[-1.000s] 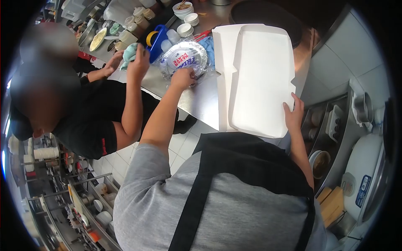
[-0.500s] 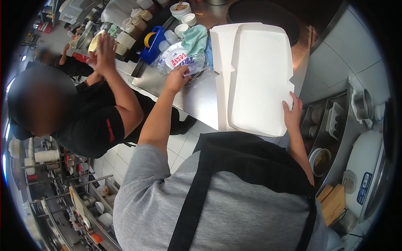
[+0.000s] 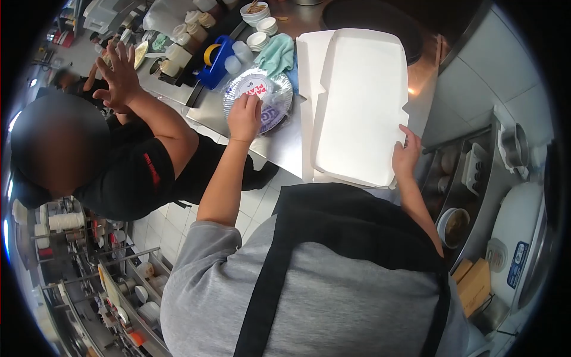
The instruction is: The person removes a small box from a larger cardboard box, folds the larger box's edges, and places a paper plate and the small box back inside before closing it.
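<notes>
My left hand (image 3: 245, 118) is closed, its fingertips pinched at the clear plastic wrapper around a pack of paper plates (image 3: 279, 98). The pack lies on the steel counter, with red and purple lettering showing through the plastic. An opened white cardboard takeaway box (image 3: 363, 110) lies to its right, shallow side facing up. My right hand (image 3: 407, 153) grips that box by its lower right edge, thumb toward the box and fingers along its side. A green cloth (image 3: 276, 56) rests against the top of the plate pack.
A blue tape dispenser (image 3: 215, 65), plastic cups and white bowls (image 3: 255, 13) stand behind the plates. A large dark round pan (image 3: 410, 41) sits beyond the box. At left, a co-worker in black (image 3: 143, 172) has a raised hand (image 3: 119, 77). Shelves (image 3: 476, 172) are at right.
My left hand has moved slightly left and down across the plate pack, whose lettering now shows differently. The box and my right hand have shifted a little left. The co-worker's hands have moved apart.
</notes>
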Demonstrator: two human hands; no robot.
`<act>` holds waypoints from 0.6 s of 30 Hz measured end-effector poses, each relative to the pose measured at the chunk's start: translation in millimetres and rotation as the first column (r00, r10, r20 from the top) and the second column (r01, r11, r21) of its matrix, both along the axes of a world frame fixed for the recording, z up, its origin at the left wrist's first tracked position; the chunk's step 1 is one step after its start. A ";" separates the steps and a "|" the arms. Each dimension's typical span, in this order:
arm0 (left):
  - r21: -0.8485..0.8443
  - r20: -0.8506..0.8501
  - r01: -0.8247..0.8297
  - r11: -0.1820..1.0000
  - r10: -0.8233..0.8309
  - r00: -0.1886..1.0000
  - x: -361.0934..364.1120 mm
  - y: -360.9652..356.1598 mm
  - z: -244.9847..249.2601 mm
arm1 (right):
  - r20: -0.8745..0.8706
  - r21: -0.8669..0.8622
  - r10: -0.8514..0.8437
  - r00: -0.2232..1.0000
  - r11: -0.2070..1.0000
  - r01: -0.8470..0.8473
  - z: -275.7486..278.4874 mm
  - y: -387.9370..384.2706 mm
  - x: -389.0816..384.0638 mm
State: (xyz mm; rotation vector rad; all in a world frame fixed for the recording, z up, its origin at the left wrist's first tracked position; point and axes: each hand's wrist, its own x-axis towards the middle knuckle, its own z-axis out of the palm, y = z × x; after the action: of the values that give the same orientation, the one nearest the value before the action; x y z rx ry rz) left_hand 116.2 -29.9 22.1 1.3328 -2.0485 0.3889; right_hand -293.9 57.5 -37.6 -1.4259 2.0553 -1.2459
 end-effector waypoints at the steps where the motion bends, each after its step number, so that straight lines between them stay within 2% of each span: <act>1: 0.015 -0.005 -0.017 1.000 0.017 1.000 2.2 4.8 -3.9 | -0.007 -0.019 0.003 1.000 1.000 -0.003 -1.0 -1.5 0.9; 6: 0.011 -0.054 -0.009 1.000 0.010 0.998 10.2 22.0 -12.9 | -0.050 -0.120 0.028 0.998 0.992 -0.034 -3.8 1.7 4.1; 9: 0.278 0.225 -0.129 0.952 0.066 0.972 12.7 23.1 -0.4 | -0.082 -0.111 0.068 0.994 0.991 -0.077 -11.9 1.1 -0.7; 10: 0.430 0.227 -0.249 0.868 0.163 0.960 10.2 21.2 6.2 | -0.079 -0.107 0.066 0.995 0.991 -0.074 -11.4 0.8 -0.5; 12: 0.685 0.276 -0.432 0.587 0.340 0.899 1.5 16.7 15.0 | -0.071 -0.100 0.060 0.996 0.993 -0.067 -9.8 1.8 0.5; 13: 0.740 0.184 -0.376 0.557 0.370 0.911 0.2 16.7 12.8 | -0.068 -0.094 0.062 0.996 0.993 -0.068 -8.4 1.4 0.6; 16: 0.638 -0.063 -0.065 0.767 0.137 0.989 -6.4 32.5 12.1 | -0.062 -0.078 0.067 0.996 0.994 -0.072 -8.5 3.9 1.1; 17: 0.483 -0.067 -0.014 0.876 0.053 0.996 -3.4 30.0 -1.7 | -0.064 -0.081 0.068 0.996 0.994 -0.073 -10.4 3.1 0.0; 18: 0.546 -0.037 -0.035 0.837 0.066 0.997 -1.1 27.8 -3.9 | -0.066 -0.084 0.069 0.995 0.994 -0.074 -9.8 2.5 0.1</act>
State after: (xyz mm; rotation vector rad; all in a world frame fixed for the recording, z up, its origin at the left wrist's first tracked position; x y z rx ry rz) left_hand 115.1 -2.2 18.2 1.7047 -2.1667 -0.2398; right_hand -293.8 60.0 -47.4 -1.5818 1.9937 -1.2907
